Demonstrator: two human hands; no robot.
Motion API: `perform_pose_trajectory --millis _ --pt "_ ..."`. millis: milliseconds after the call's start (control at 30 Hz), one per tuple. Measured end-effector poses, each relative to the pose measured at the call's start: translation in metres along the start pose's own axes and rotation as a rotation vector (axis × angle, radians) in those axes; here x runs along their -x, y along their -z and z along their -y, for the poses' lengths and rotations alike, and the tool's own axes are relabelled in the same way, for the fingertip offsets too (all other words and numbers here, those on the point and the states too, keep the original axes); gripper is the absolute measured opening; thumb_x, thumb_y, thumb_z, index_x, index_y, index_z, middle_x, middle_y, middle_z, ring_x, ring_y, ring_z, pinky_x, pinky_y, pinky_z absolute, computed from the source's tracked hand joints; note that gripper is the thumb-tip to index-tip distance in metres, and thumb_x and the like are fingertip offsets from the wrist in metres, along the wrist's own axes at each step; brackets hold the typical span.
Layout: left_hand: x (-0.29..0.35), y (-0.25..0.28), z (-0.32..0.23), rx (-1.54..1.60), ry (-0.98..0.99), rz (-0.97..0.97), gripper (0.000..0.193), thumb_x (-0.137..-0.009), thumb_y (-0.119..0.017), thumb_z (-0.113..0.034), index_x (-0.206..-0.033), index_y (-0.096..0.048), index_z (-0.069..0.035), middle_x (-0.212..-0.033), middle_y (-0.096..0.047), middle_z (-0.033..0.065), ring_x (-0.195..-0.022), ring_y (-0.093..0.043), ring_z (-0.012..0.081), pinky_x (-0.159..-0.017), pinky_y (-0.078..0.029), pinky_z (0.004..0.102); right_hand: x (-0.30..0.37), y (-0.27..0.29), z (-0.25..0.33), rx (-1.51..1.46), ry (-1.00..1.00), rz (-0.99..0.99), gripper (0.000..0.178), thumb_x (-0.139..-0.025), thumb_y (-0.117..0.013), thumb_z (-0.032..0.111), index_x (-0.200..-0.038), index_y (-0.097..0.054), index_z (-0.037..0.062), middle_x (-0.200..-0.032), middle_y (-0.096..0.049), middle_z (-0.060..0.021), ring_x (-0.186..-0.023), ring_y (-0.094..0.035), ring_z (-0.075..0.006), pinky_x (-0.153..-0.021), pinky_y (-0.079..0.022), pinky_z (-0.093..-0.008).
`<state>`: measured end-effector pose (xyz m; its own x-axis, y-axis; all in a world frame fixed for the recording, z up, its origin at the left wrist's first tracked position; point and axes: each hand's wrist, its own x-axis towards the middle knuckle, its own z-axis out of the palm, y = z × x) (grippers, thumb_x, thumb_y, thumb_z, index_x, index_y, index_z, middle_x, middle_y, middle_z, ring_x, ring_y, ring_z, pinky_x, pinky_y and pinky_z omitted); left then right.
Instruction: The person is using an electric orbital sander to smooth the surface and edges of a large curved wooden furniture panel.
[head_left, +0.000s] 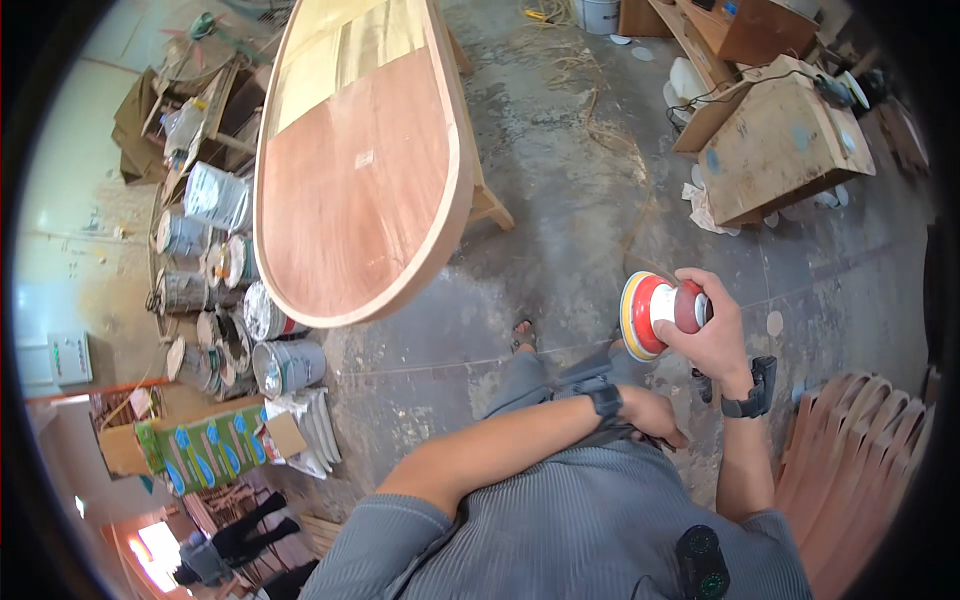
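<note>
My right hand [715, 335] is wrapped round the red-and-white body of a round palm sander [661, 305]. The sander is tipped on its side in the air, its yellow-edged disc turned left. My left forearm crosses my waist, and my left hand [655, 412] rests against my clothes at the right hip. Most of its fingers are hidden, so what they do is unclear. Ahead to the left, apart from both hands, stands a long wooden tabletop [350, 190] with a rounded end and a raised pale rim [455, 205].
Paint buckets [288, 366] and cans crowd the left wall beside a green carton [215, 445]. A wooden box [775, 150] stands at the far right. Curved wooden pieces [850, 460] stack at the near right. A thin hose [628, 235] trails over the floor. Another person [225, 550] is at the lower left.
</note>
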<state>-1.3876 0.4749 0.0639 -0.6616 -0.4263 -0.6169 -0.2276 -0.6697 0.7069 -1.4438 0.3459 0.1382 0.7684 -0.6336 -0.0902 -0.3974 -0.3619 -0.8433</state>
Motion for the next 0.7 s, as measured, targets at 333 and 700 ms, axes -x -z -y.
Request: perform_pose_trajectory --millis 333,700 --pt "0.258 -0.004 0.233 0.96 0.005 -0.108 0.024 -0.107 -0.063 -0.032 -0.113 -0.065 -0.009 -0.079 -0.052 -0.0111 -0.075 -0.051 -0.0014 -0.062 -0.041 0.0152 0.008 -0.101 0.055 0.01 -0.107 -0.165 0.061 -0.072 -0.087 0.02 -0.127 -0.064 0.0056 -0.115 -0.069 -0.0104 -0.106 -0.066 -0.0232 -0.096 -0.052 -0.0362" --pt "0.311 -0.004 0.196 0.326 -0.054 -0.548 0.033 -0.103 -0.069 -0.021 -0.128 -0.06 -0.004 -0.092 -0.071 -0.0001 -0.079 -0.064 0.0055 -0.072 -0.05 0.022 -0.015 -0.219 0.033 -0.321 -0.119 -0.261 0.063 -0.076 -0.089 0.017 -0.132 -0.061 0.0071 -0.115 -0.063 -0.0087 -0.099 -0.065 -0.0195 -0.088 -0.055 -0.0351"
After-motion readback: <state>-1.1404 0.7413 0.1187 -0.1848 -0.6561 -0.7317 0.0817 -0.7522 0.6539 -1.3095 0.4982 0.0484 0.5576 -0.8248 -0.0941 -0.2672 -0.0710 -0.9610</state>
